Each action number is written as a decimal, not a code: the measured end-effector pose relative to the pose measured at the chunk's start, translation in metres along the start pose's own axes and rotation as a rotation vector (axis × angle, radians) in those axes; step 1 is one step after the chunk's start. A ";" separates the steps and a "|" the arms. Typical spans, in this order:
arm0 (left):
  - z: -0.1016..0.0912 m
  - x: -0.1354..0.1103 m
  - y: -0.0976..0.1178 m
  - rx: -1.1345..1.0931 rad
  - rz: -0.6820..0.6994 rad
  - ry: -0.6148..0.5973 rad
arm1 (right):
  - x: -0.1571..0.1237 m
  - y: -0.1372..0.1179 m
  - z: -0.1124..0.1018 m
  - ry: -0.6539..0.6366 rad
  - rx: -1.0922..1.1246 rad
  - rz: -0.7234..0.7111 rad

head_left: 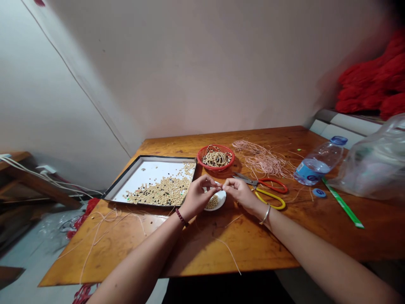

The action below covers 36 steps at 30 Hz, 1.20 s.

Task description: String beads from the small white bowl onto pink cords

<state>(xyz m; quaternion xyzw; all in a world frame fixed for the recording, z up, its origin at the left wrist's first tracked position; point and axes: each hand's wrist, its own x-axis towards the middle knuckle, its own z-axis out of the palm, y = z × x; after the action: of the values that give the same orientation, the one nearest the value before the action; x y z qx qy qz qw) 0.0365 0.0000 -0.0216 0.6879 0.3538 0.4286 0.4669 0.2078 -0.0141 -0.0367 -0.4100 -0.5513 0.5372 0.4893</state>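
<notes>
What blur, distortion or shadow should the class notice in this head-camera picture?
Head view: the red yarn is blurred, the wide lens bows the wooden table, and the left hand and right hand cast soft shadows.

A tray of loose beads [152, 171] was set on the left of a wooden table [240, 245], with a basket of strung beads [229, 158] placed behind it to the right. Scissors [272, 185] were laid just right of a small dish [221, 198], and a plastic bottle [316, 162] was laid further right, beyond them.
</notes>
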 end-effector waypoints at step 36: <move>-0.005 0.003 -0.002 0.265 0.009 0.110 | -0.001 0.003 0.005 0.033 0.016 0.091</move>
<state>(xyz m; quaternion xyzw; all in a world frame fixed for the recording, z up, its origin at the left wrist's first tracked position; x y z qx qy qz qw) 0.0326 0.0048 -0.0216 0.7205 0.4292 0.4175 0.3498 0.2025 -0.0154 -0.0397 -0.4395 -0.5193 0.5566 0.4767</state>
